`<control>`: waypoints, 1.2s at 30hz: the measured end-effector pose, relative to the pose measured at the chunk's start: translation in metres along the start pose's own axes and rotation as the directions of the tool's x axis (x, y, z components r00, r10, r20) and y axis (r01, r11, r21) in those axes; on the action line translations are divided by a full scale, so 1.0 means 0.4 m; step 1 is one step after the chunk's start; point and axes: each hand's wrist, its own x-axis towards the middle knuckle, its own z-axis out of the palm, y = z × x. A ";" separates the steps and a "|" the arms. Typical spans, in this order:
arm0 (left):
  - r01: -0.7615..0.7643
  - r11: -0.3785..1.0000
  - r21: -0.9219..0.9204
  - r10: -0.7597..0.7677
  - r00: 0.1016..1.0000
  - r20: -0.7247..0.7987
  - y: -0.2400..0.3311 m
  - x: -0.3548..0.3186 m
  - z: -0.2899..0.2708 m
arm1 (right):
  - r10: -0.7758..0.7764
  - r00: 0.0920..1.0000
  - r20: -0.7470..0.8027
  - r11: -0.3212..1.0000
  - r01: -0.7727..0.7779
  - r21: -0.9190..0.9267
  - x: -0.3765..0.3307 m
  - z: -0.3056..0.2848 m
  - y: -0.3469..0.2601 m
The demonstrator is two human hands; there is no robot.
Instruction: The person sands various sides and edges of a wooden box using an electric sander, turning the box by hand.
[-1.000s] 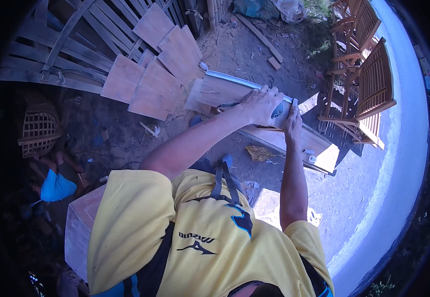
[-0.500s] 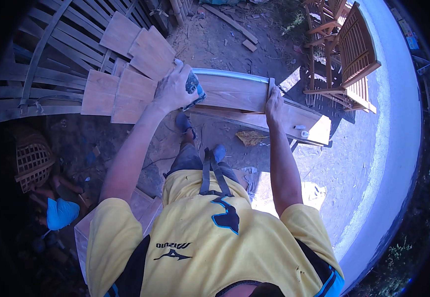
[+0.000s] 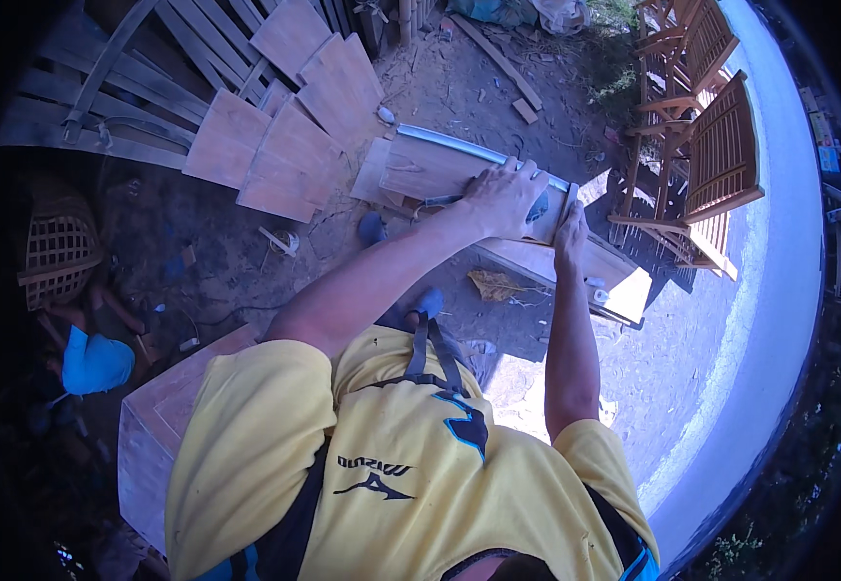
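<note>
A flat wooden panel (image 3: pixel 430 169) lies tilted on a long pale wooden workpiece (image 3: pixel 619 286) in front of me. My left hand (image 3: pixel 500 197) presses down on the panel near its right end, with a small dark blue object (image 3: pixel 538 208) under the fingers. What kind of tool that object is cannot be told. My right hand (image 3: pixel 570 230) grips the panel's right end, close beside the left hand. Both forearms reach out from my yellow shirt.
Several cut wooden panels (image 3: pixel 290 160) and slats (image 3: pixel 101 107) lie on the dirt at the upper left. Slatted wooden chairs (image 3: pixel 706 165) stand to the right. A woven basket (image 3: pixel 58 252), a person in a blue top (image 3: pixel 96 360) and a wooden box (image 3: pixel 164 426) are at my left.
My left hand slid from the panel's left end back to its right end, beside my right hand. The right hand kept its hold on the panel's end.
</note>
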 end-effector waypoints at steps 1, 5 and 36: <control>0.037 0.999 0.004 -0.037 0.999 -0.009 -0.026 -0.015 -0.019 | 0.000 1.000 0.003 1.000 0.000 -0.003 -0.006 0.005 -0.011; 0.112 0.994 0.014 -0.111 0.993 -0.037 -0.115 -0.078 -0.086 | -0.038 0.997 -0.069 0.999 0.041 0.034 -0.017 0.006 -0.005; 0.175 0.629 -0.757 -0.539 0.800 -0.263 0.000 0.156 0.165 | -0.233 0.965 0.120 0.906 0.261 -0.333 -0.185 0.035 -0.477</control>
